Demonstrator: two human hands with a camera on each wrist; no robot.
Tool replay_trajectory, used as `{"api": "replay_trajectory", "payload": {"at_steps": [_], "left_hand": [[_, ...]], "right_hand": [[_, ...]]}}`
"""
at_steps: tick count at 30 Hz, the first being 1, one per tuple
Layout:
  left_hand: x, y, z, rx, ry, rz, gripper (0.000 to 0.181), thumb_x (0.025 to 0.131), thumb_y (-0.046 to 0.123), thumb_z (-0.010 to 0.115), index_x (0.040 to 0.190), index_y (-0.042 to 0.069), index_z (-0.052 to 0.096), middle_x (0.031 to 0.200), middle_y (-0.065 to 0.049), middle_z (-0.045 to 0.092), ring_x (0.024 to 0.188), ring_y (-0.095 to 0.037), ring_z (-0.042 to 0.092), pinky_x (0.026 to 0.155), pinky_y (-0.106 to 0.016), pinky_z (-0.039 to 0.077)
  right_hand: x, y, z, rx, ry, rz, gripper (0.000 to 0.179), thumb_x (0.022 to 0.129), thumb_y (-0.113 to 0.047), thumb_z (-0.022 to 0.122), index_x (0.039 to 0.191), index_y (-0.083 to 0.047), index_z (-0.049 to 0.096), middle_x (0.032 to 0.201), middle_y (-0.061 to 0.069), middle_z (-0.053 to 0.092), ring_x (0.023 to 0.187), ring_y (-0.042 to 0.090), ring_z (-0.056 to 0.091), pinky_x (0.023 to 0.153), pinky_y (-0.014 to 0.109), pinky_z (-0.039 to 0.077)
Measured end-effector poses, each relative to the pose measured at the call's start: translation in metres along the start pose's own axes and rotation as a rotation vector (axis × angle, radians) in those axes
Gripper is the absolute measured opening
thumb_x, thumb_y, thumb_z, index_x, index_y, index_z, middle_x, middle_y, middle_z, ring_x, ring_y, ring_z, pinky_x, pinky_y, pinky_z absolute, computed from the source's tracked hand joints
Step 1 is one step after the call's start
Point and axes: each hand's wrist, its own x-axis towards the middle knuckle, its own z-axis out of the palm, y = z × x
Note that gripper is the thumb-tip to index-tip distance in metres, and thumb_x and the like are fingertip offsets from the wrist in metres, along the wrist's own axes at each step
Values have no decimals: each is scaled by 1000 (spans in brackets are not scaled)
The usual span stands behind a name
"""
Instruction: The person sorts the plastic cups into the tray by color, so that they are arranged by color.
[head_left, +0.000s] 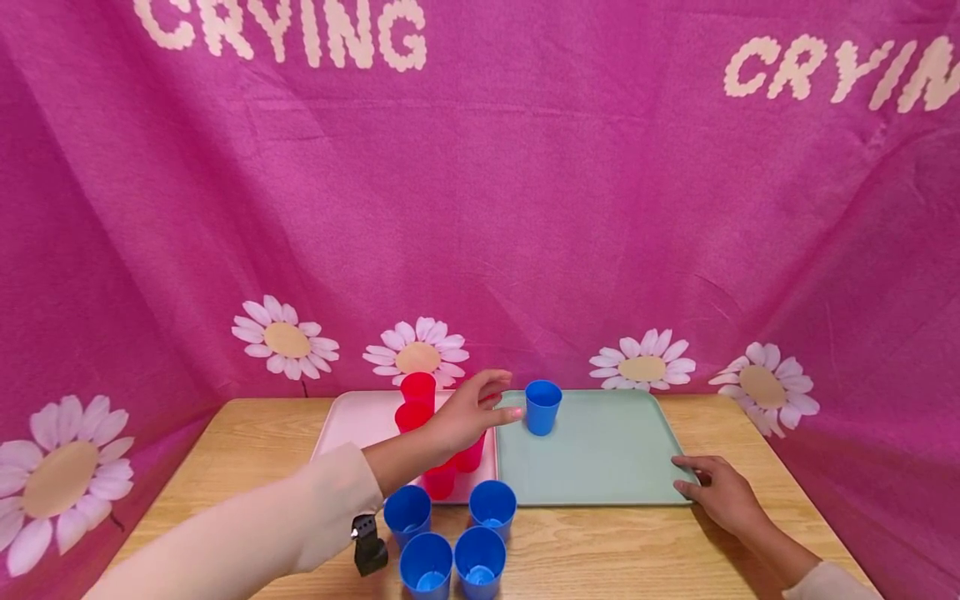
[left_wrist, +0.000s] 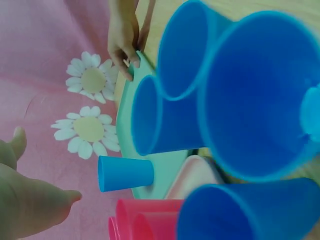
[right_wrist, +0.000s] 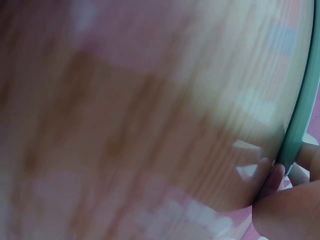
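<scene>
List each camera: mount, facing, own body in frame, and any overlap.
Head: on the head, facing forward-down at table, green tray, cloth; left hand, right hand, sleeves show.
Left wrist: on that wrist, rolled sideways, facing blue cups and cloth; both hands show.
Right wrist: on that wrist, facing table and green tray's edge; right hand shows.
Shared: head and left wrist both show blue cups, green tray, both hands.

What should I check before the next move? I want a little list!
1. Left hand holding nothing: ok.
2. Right hand at the edge of the green tray: ok, it grips the edge.
3. Blue cup on that tray upright: ok.
4. Four nearer blue cups upright: ok.
5. Red cups easy to count: cannot tell, the left arm hides some.
</scene>
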Motion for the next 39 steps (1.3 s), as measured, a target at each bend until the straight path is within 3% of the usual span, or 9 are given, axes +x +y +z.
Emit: {"api": "replay_trajectory", "payload": {"at_steps": [9, 13, 26, 31, 39], "left_hand": [[-36, -16, -20, 11, -63, 44, 66, 94, 19, 76, 153, 11, 47, 154, -13, 51, 146, -39, 43, 103, -42, 54], [-50, -24, -33, 49, -58, 23, 64, 92, 21, 79, 150, 12, 52, 151, -15, 55, 144, -40, 46, 101, -41, 55], [-108, -49, -80, 34, -18, -4, 68, 89, 27, 82, 147, 5, 54, 147, -19, 57, 141, -44, 48, 105, -44, 52], [-120, -66, -91, 20, 2, -38, 66, 91, 23, 80, 147, 1, 52, 145, -20, 59, 139, -44, 51, 106, -38, 51], [-127, -89, -95, -22, -64, -47, 68, 91, 17, 80, 147, -5, 50, 148, -27, 54, 140, -48, 47, 110, -42, 48]], "right_hand": [[-1, 0, 1, -9, 13, -12, 39, 90, -10, 78, 125, 5, 70, 120, 30, 63, 109, 46, 63, 94, 60, 52], [0, 1, 1, -5, 10, -6, 39, 91, -10, 78, 126, 5, 69, 120, 30, 63, 110, 46, 63, 95, 61, 51], [-2, -2, 0, -2, 15, -1, 39, 91, -11, 78, 126, 5, 69, 122, 32, 62, 113, 48, 61, 97, 63, 50], [-1, -2, -1, 3, -1, 13, 40, 92, -11, 77, 128, 6, 68, 123, 33, 61, 115, 50, 59, 99, 65, 48], [0, 0, 1, 4, -11, 22, 42, 92, -12, 77, 129, 5, 67, 124, 33, 60, 115, 50, 59, 99, 65, 48]]}}
